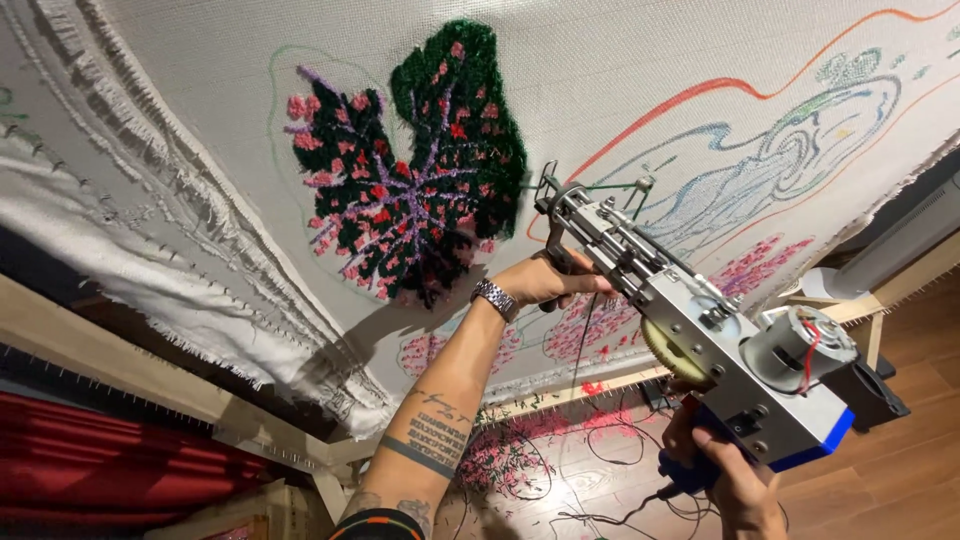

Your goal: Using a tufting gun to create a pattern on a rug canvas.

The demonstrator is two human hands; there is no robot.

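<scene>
A metal tufting gun (700, 340) with a grey motor and blue base is held up to a stretched white cloth (620, 60). My left hand (545, 280), a watch on its wrist, grips the gun's front handle just behind the needle. My right hand (735, 480) holds the blue rear grip from below. The needle tip (548, 185) touches the cloth beside a tufted dark green leaf (415, 170) with pink, red and purple veins. Green yarn runs into the gun's front.
Drawn outlines in orange, blue and green (800, 140) cover the cloth to the right, with pink tufted patches (760, 262) below. The wooden frame (120, 370) with tack strips runs along the cloth's edge. Yarn scraps and cables (560, 450) lie on the wooden floor.
</scene>
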